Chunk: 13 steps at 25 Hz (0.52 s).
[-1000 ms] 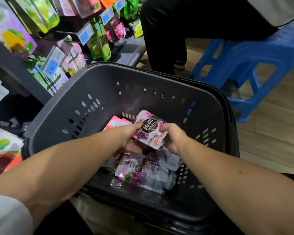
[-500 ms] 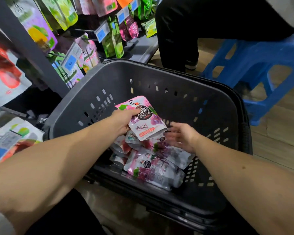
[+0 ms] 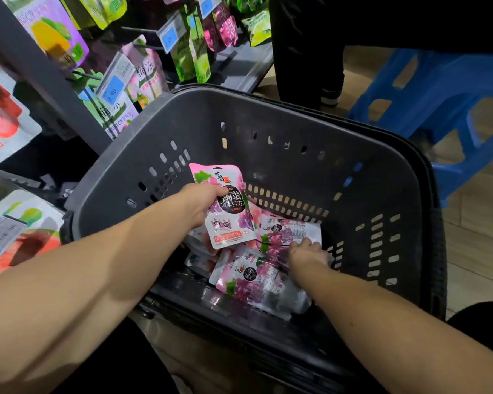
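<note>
A dark grey plastic shopping basket [image 3: 268, 118] stands in front of me with several pink and purple jelly pouches piled on its floor. My left hand [image 3: 202, 203] grips one grape jelly pouch [image 3: 225, 211] by its left edge and holds it upright above the pile. My right hand [image 3: 306, 253] reaches down to another pouch [image 3: 288, 231] in the pile, with its fingers on the pouch's near edge; whether they curl round it is hidden. A third pouch [image 3: 256, 282] lies nearer to me.
A shelf rack [image 3: 54, 78] on the left carries hanging snack pouches and blue price tags [image 3: 113, 88]. A person in dark trousers [image 3: 305, 46] stands behind the basket beside a blue plastic stool [image 3: 444, 89]. Wooden floor [image 3: 481, 240] lies to the right.
My right hand let go of the grape pouch and dropped to the pile on the right. My left hand lifted that pouch upright. The view moved closer to the basket.
</note>
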Motion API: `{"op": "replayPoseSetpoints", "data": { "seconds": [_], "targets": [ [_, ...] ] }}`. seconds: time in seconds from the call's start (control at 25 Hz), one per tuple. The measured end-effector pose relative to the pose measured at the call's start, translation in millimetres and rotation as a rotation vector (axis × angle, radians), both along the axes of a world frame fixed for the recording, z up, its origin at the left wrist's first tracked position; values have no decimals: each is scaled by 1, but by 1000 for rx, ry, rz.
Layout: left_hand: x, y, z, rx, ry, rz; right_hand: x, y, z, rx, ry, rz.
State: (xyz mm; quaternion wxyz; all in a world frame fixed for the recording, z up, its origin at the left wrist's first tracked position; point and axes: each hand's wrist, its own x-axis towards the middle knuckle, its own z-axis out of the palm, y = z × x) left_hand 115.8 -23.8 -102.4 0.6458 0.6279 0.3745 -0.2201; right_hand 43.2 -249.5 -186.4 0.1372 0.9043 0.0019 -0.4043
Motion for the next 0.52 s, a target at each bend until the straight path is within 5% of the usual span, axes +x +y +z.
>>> {"op": "replayPoseSetpoints", "data": {
  "seconds": [0.24,0.4,0.52],
  "targets": [
    [-3,-10,6,12,-24,-56,21,-7,12,61,222,-22],
    [-7,-13,7,0,-47,-71,45,-9,5,144,-140,-136],
    [-10,-11,5,22,-65,-78,53,-13,-18,178,-106,-67]
  ]
}}
